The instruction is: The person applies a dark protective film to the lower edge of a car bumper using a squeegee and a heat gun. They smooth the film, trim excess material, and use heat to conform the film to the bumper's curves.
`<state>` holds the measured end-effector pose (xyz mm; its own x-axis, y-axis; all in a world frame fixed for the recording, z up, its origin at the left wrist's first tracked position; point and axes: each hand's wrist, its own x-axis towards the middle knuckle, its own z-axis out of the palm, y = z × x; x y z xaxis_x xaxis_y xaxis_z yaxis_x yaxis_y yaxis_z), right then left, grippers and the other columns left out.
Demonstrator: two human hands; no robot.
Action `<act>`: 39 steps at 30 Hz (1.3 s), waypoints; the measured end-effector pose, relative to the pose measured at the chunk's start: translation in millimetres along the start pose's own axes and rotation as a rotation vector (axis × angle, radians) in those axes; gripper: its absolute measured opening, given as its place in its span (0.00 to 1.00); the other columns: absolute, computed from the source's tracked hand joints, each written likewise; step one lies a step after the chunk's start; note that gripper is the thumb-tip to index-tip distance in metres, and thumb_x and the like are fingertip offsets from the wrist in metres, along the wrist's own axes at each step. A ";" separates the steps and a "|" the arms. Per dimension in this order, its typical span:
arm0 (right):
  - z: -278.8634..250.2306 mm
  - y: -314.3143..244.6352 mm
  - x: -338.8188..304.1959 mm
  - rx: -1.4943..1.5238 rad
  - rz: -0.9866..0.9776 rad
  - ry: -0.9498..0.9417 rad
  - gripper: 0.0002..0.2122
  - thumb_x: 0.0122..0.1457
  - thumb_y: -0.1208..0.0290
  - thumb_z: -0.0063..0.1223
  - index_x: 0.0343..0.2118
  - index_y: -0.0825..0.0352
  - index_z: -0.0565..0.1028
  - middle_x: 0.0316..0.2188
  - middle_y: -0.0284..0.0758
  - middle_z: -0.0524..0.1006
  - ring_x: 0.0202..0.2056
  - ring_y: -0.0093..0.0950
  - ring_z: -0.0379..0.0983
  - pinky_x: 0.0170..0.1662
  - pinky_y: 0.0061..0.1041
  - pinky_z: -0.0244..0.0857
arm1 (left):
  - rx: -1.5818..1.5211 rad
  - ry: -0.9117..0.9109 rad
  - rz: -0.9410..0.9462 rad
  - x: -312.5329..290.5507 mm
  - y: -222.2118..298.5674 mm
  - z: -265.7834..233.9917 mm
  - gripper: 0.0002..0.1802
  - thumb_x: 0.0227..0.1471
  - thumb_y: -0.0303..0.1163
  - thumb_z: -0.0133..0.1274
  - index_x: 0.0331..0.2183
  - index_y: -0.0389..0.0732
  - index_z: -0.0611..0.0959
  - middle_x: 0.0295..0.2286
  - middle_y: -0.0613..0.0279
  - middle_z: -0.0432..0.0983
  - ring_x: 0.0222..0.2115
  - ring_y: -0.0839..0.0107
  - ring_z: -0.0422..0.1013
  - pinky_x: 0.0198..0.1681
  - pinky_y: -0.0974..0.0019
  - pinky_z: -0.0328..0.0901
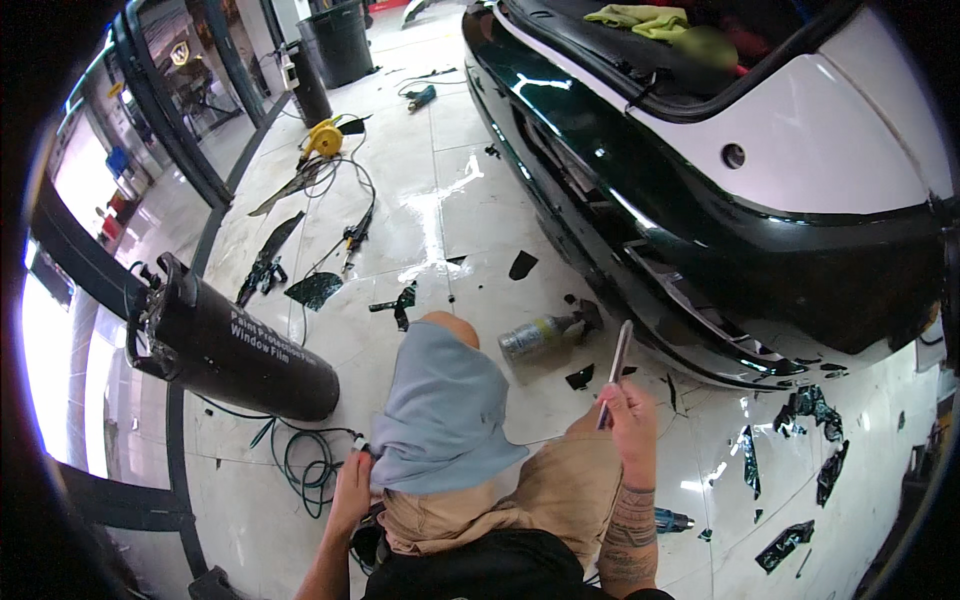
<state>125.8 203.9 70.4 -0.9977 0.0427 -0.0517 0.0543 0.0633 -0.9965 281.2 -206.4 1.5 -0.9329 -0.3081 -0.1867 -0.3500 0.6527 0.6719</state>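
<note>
Beside my right thigh, my right hand (632,418) is closed round a slim, straight silver-and-dark tool (619,362), which points up toward the car's lower bumper; its exact kind is unclear. My left hand (350,488) is low beside my left leg, fingers closed at a small pale-and-dark fitting on the end of a dark green hose (305,436). Next to those fingers, a grey-blue cloth (440,415) lies draped over my left knee. The dark green bumper (700,255) of a white car fills the right side. A clear spray bottle (530,338) lies on its side in front of my knees.
A black cylindrical tank (245,350) leans at left. Cut scraps of dark film (315,290) litter the glossy tiled floor. Farther off are a yellow blower (324,139), a teal heat gun (422,97) and a black bin (335,45). A blue power tool (673,520) lies beside my right forearm.
</note>
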 end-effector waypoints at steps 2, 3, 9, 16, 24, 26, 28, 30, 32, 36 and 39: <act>-1.5 12.2 0.7 0.001 0.004 0.024 0.17 0.63 0.58 0.50 0.23 0.65 0.74 0.13 0.23 0.65 0.16 0.13 0.60 0.20 0.17 0.51 | -0.067 -0.197 0.065 -19.8 4.0 1.4 0.12 0.59 0.31 0.40 0.36 0.31 0.73 0.28 0.40 0.73 0.32 0.42 0.70 0.36 0.53 0.64; 2.2 14.2 -0.1 -0.054 0.022 0.010 0.17 0.63 0.57 0.50 0.23 0.65 0.74 0.13 0.23 0.65 0.17 0.13 0.60 0.20 0.18 0.51 | -0.053 -0.275 0.059 -30.1 -21.1 5.2 0.13 0.58 0.31 0.41 0.33 0.31 0.74 0.26 0.42 0.73 0.30 0.43 0.71 0.34 0.55 0.64; 4.5 9.2 -1.7 -0.154 0.018 -0.034 0.18 0.62 0.55 0.49 0.24 0.65 0.76 0.13 0.24 0.65 0.17 0.13 0.61 0.21 0.19 0.54 | 0.095 -0.686 0.011 -25.5 8.5 -36.4 0.14 0.56 0.36 0.46 0.32 0.33 0.75 0.23 0.43 0.74 0.28 0.45 0.72 0.31 0.55 0.66; 3.4 9.2 0.0 -0.184 0.071 -0.024 0.16 0.62 0.57 0.51 0.24 0.65 0.77 0.13 0.25 0.67 0.17 0.14 0.62 0.22 0.19 0.54 | -0.182 -0.486 0.288 2.1 12.3 5.2 0.12 0.53 0.28 0.44 0.38 0.33 0.76 0.33 0.38 0.74 0.37 0.37 0.69 0.40 0.52 0.65; 8.2 6.9 3.2 -0.316 0.122 -0.033 0.14 0.61 0.60 0.51 0.25 0.64 0.78 0.15 0.29 0.72 0.18 0.18 0.68 0.23 0.23 0.59 | -0.061 -0.441 0.308 25.1 -1.8 17.3 0.16 0.52 0.28 0.48 0.43 0.33 0.78 0.30 0.53 0.80 0.27 0.68 0.74 0.33 0.65 0.68; 5.5 14.3 5.5 -0.414 0.123 -0.051 0.14 0.60 0.60 0.51 0.25 0.64 0.78 0.15 0.31 0.72 0.18 0.20 0.70 0.24 0.24 0.60 | 0.116 -0.550 0.269 13.1 -25.9 19.6 0.16 0.55 0.36 0.48 0.43 0.37 0.79 0.36 0.45 0.77 0.37 0.58 0.72 0.42 0.57 0.64; 4.2 18.1 6.0 -0.458 0.090 -0.037 0.14 0.60 0.59 0.51 0.25 0.63 0.78 0.15 0.32 0.72 0.19 0.22 0.70 0.25 0.25 0.60 | 0.108 -0.626 0.246 2.5 -1.1 -3.5 0.14 0.58 0.34 0.43 0.36 0.34 0.78 0.33 0.43 0.75 0.34 0.46 0.71 0.37 0.51 0.64; 5.5 19.1 6.2 -0.479 0.050 -0.036 0.14 0.60 0.59 0.50 0.25 0.64 0.78 0.14 0.32 0.71 0.19 0.22 0.69 0.25 0.25 0.59 | 0.003 -0.612 0.284 1.5 -11.3 -5.8 0.13 0.56 0.33 0.44 0.33 0.32 0.77 0.29 0.42 0.74 0.32 0.44 0.70 0.36 0.49 0.63; 6.3 19.1 6.6 -0.488 0.005 -0.036 0.14 0.61 0.60 0.50 0.24 0.65 0.77 0.13 0.30 0.68 0.18 0.21 0.65 0.24 0.25 0.58 | -0.004 -0.614 0.331 5.6 -14.0 -7.5 0.12 0.54 0.32 0.45 0.32 0.31 0.76 0.27 0.42 0.74 0.32 0.42 0.70 0.35 0.49 0.62; 15.2 8.4 5.0 -0.260 0.091 -0.067 0.15 0.62 0.62 0.49 0.24 0.69 0.74 0.13 0.28 0.61 0.19 0.17 0.58 0.23 0.23 0.53 | 0.109 -0.637 0.266 13.6 10.6 -0.6 0.11 0.51 0.30 0.45 0.31 0.32 0.76 0.27 0.42 0.73 0.32 0.42 0.69 0.36 0.50 0.63; 20.1 7.9 1.0 -0.179 0.038 -0.069 0.16 0.63 0.62 0.48 0.25 0.70 0.73 0.13 0.26 0.58 0.19 0.15 0.55 0.22 0.22 0.51 | 0.156 -0.539 0.290 18.9 21.5 -4.3 0.10 0.48 0.30 0.49 0.33 0.35 0.77 0.28 0.43 0.72 0.33 0.44 0.69 0.35 0.50 0.63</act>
<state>124.5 184.5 61.1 -0.9948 -0.0196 -0.0999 0.0924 0.2394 -0.9665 256.5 -201.1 15.5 -0.8892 0.2621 -0.3751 -0.0468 0.7632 0.6444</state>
